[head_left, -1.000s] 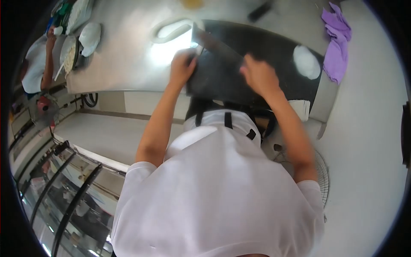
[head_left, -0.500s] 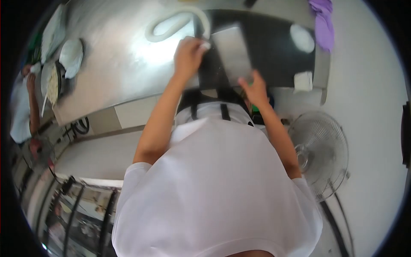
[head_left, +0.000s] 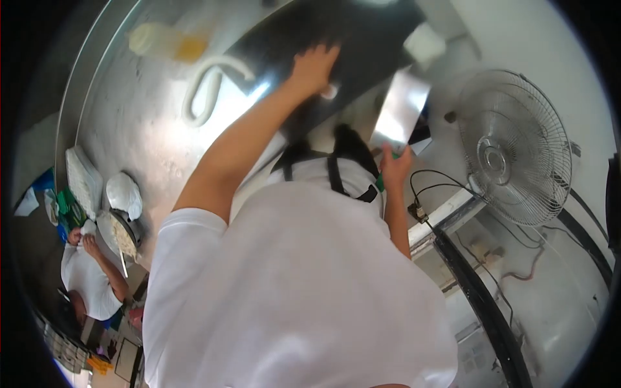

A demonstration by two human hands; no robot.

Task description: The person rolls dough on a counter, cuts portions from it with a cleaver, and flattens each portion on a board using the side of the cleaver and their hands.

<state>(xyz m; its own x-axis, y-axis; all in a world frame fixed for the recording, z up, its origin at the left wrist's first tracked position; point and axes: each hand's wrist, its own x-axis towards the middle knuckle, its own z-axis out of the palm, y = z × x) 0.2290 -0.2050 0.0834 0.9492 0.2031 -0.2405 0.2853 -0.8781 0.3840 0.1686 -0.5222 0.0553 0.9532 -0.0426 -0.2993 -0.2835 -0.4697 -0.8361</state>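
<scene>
My left hand (head_left: pixel 315 69) reaches over the dark board (head_left: pixel 362 39) with its fingers stretched out. A small white lump of dough (head_left: pixel 331 90) shows beside its thumb side; I cannot tell if the two touch. My right hand (head_left: pixel 396 165) is closed around the green handle of a cleaver (head_left: pixel 404 107). The wide, shiny blade points up and away, near the board's front edge. To the left of my left hand, a long white dough rope (head_left: pixel 206 97) lies curved on the metal table (head_left: pixel 149 116), one end close to the board.
A bottle of yellowish liquid (head_left: pixel 169 44) is at the far left. A folded white cloth (head_left: pixel 424 45) sits by the board's right end. A standing fan (head_left: pixel 495 155) is to my right. On the left, a co-worker (head_left: pixel 94 278) is near a pan of pale food (head_left: pixel 123 234) and white bags.
My left hand has gone from pinching a small white piece to stretched fingers over the board. The cleaver has moved off the board towards my right side. The whole view has turned.
</scene>
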